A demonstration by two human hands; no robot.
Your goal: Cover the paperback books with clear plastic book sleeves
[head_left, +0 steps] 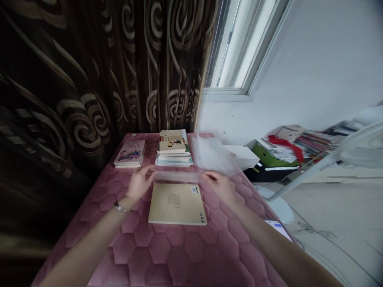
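A beige book (177, 203) lies back cover up on the pink quilted surface (185, 251). Just beyond its far edge a clear plastic sheet (176, 176) is stretched between my hands. My left hand (140, 184), with a bracelet at the wrist, pinches the sheet's left end. My right hand (218, 184) pinches its right end. More clear plastic (211, 154) rises behind my right hand.
A stack of books (174, 147) and a single pink book (130, 153) sit at the far end of the surface. A dark patterned curtain (89, 79) hangs at left. A phone (278, 229) lies at the right edge. Boxes and papers (284, 149) clutter the floor at right.
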